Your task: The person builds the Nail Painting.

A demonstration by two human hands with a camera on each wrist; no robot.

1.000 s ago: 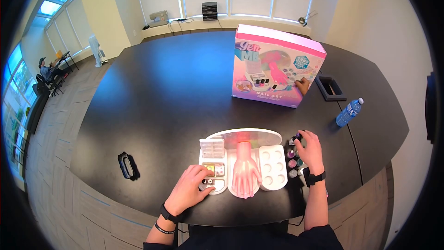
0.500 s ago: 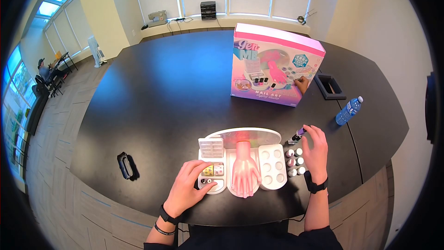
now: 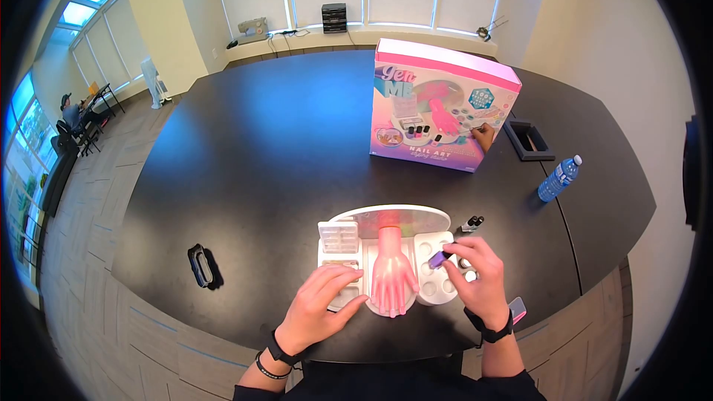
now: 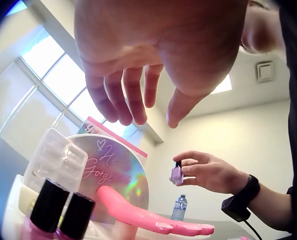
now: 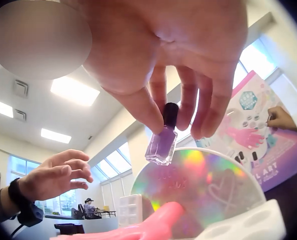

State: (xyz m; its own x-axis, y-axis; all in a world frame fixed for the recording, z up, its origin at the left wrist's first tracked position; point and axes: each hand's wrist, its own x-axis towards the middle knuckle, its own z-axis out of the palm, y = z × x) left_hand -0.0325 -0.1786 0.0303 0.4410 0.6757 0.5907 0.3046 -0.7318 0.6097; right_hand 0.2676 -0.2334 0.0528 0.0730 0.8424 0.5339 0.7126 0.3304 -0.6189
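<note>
My right hand (image 3: 479, 278) pinches a nail polish bottle (image 5: 162, 142) with clear glass, purple polish and a black cap. The bottle is tilted above the white tray with round wells (image 3: 426, 291). My left hand (image 3: 319, 301) hovers over the left side of the white nail station, fingers loosely bent and holding nothing. Between the hands a pink model hand (image 3: 392, 278) lies palm down before the round shiny backboard (image 5: 213, 185). Two black-capped bottles (image 4: 49, 205) with pink polish stand in the left section, beneath my left hand.
Several more polish bottles (image 3: 469, 276) stand right of the wells, partly hidden by my right hand; dark-capped ones (image 3: 471, 224) lie behind. A pink nail art box (image 3: 445, 108) stands farther back. A water bottle (image 3: 560, 178) is at right, a black-framed object (image 3: 202, 266) at left.
My right hand has carried the purple polish bottle from the group at right leftward and nearer, over the wells. My left hand has shifted slightly right over its section.
</note>
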